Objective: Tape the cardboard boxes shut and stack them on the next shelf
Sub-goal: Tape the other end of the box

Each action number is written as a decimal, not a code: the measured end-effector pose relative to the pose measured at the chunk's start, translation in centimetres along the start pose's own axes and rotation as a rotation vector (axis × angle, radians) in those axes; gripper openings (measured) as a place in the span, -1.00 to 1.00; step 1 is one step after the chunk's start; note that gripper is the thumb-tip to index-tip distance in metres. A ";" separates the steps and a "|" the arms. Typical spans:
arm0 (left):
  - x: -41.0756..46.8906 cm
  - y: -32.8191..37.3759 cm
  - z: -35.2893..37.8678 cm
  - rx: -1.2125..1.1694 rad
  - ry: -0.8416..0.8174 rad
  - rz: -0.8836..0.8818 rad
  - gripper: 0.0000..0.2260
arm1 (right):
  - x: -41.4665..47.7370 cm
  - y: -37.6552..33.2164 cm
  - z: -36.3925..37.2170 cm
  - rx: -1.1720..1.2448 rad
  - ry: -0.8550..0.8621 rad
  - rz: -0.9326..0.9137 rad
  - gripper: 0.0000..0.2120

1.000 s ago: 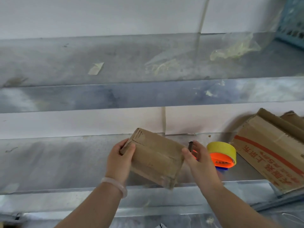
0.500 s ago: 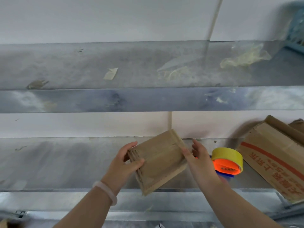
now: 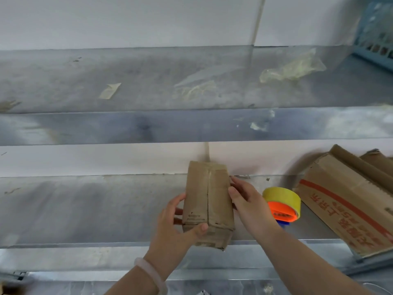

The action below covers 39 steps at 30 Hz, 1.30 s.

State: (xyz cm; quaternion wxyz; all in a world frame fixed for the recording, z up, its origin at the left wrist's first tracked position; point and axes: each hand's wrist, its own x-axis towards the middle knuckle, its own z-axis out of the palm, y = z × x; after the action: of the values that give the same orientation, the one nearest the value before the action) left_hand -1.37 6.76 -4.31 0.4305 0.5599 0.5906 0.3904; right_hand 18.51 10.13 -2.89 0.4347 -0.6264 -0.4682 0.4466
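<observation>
Small cardboard box (image 3: 207, 201) – held upright-ish over front of lower shelf (image 3: 85, 209), centre seam facing camera; taped or not, can't tell.
L hand (image 3: 174, 228) – grasps box at lower left, thumb across near face, fingers round the side; pale bracelet (image 3: 151, 271) on wrist.
R hand (image 3: 248, 205) – grips box's right edge, thumb on front, fingers behind.
Yellow tape roll (image 3: 282, 199) w/ orange holder – on lower shelf, just right of R hand.
Large printed carton (image 3: 348, 199) – tilted, far right of same shelf.
Upper shelf (image 3: 127, 81) – tape scrap (image 3: 109, 91), crumpled plastic film (image 3: 295, 67), blue basket (image 3: 376, 33) at right end.
</observation>
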 end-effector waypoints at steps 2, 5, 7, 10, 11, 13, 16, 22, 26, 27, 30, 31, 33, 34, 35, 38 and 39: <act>-0.3 0.3 1.2 0.007 0.039 0.007 -0.26 | -0.5 0.4 -1.8 -0.138 0.077 -0.159 -0.66; -0.6 0.6 2.5 0.015 0.079 -0.017 -0.25 | -0.6 1.3 -6.2 -0.621 0.221 -0.381 -0.54; -0.8 1.3 3.1 0.072 0.088 -0.053 -0.24 | 0.0 2.2 -9.2 -0.794 0.162 -0.274 -0.39; -1.4 3.1 3.2 0.198 0.238 0.110 -0.34 | 0.5 3.4 -11.9 -0.841 -0.033 -0.015 -0.35; -1.7 4.2 3.4 0.243 0.289 0.305 -0.43 | 0.6 3.7 -12.3 -0.868 -0.057 -0.006 -0.38; -2.2 6.4 4.6 0.292 0.233 0.640 -0.59 | 0.5 4.1 -12.8 -0.911 -0.053 -0.040 -0.41; -2.8 9.4 9.0 0.084 -0.170 0.552 -0.73 | 0.3 4.2 -12.7 -0.918 0.002 -0.060 -0.42; -0.1 8.6 17.8 -0.330 -0.313 -0.326 -0.78 | -0.6 3.9 -13.1 -0.732 -0.025 0.000 -0.34; 1.6 6.3 20.8 -0.386 -0.240 -0.478 -0.58 | -1.3 4.5 -13.5 -0.580 -0.036 -0.018 -0.45; 1.9 5.7 21.3 -0.383 -0.225 -0.499 -0.56 | -1.4 4.7 -13.5 -0.547 -0.036 -0.013 -0.47; 2.3 5.1 21.5 -0.350 -0.216 -0.541 -0.65 | -1.9 5.3 -14.0 -0.461 -0.061 0.013 -0.50; 2.2 5.2 21.3 -0.336 -0.228 -0.535 -0.73 | -2.2 5.4 -14.3 -0.392 -0.060 0.017 -0.52; 1.9 5.3 20.8 -0.342 -0.244 -0.512 -0.87 | -2.9 5.3 -15.1 -0.205 -0.016 0.010 -0.61; 1.6 5.6 20.5 -0.363 -0.244 -0.504 -0.88 | -3.2 5.3 -15.4 -0.130 0.041 0.003 -0.67; 1.3 5.8 20.1 -0.397 -0.244 -0.492 -0.87 | -3.4 5.4 -15.7 -0.055 0.109 0.018 -0.71; -0.4 7.2 18.6 -0.587 -0.316 -0.443 -0.86 | -3.2 6.2 -16.3 0.334 0.146 0.303 -0.72; -1.0 7.7 18.0 -0.665 -0.342 -0.432 -0.84 | -3.2 6.4 -16.4 0.502 0.086 0.397 -0.66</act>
State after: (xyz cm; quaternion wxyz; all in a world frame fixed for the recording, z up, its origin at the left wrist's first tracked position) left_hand 18.20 5.90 -2.80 0.7509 0.3109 0.4565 0.3620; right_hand 35.06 3.77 -4.92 0.4993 -0.5970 -0.1932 0.5974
